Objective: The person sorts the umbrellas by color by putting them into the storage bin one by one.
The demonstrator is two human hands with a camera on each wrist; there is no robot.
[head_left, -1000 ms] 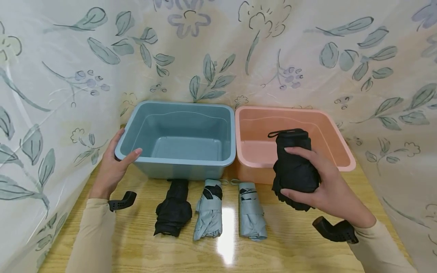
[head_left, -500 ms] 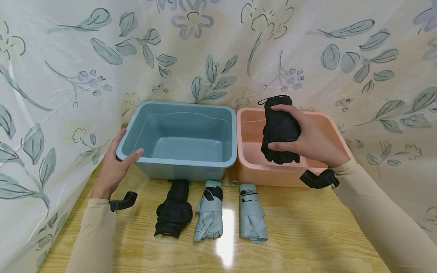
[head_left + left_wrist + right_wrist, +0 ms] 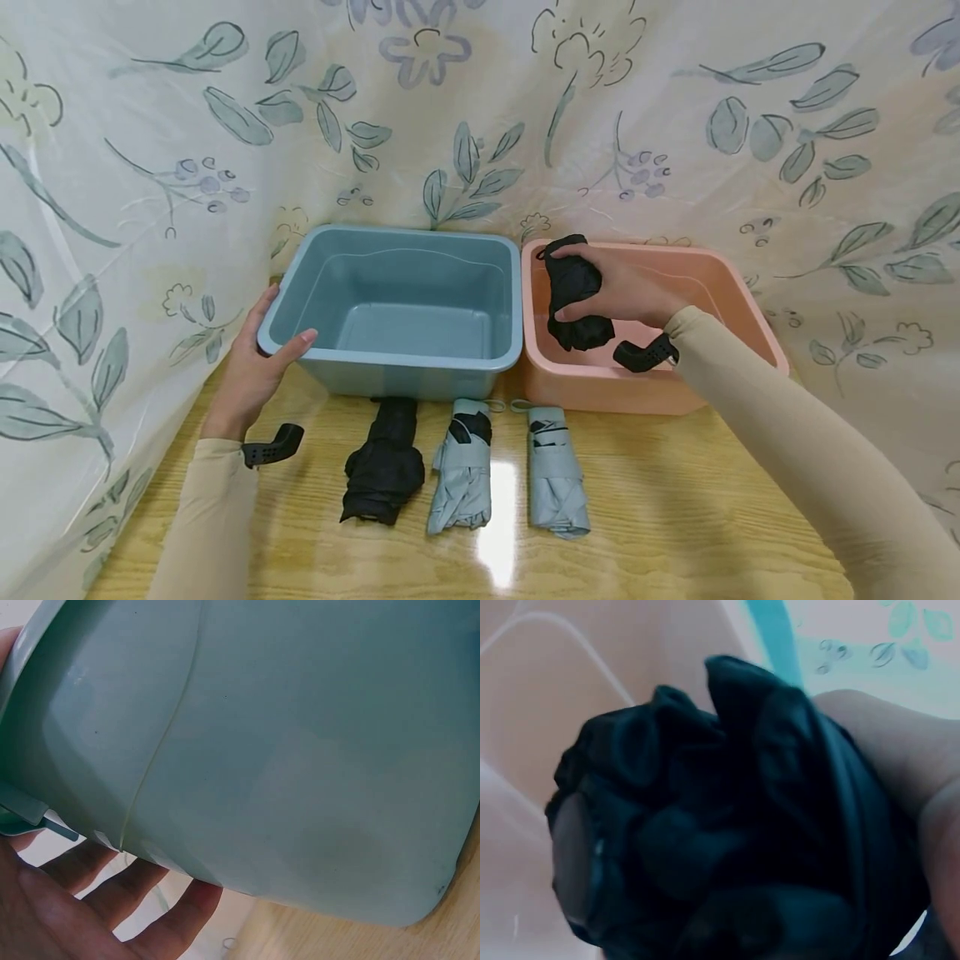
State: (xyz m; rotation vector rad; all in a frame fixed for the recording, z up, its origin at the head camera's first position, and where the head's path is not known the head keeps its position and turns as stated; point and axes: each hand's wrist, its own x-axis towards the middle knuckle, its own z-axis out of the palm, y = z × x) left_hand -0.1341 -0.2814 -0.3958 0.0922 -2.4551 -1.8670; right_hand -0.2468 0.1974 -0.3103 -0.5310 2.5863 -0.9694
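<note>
In the head view my right hand (image 3: 622, 287) grips a black folding umbrella (image 3: 573, 283) across its middle, inside the left end of the pink bin (image 3: 645, 392). The umbrella's bunched fabric (image 3: 705, 825) fills the right wrist view. My left hand (image 3: 255, 362) holds the front left corner of the blue bin (image 3: 405, 375), thumb at the front rim. Its fingers (image 3: 180, 915) touch the bin's outer wall in the left wrist view. A black folded umbrella (image 3: 382, 467) and two light grey-blue ones, one left (image 3: 461, 475) and one right (image 3: 557, 475), lie on the table before the bins.
The two bins stand side by side on a wooden table (image 3: 660, 500). Behind and beside them hangs a floral sheet (image 3: 480, 100). Black wrist cameras, left (image 3: 273, 446) and right (image 3: 645, 354), stick out from the sleeves.
My right hand has carried the black umbrella from in front of the pink bin up over its rim, then leftward and down into it. The left hand keeps its place on the blue bin.
</note>
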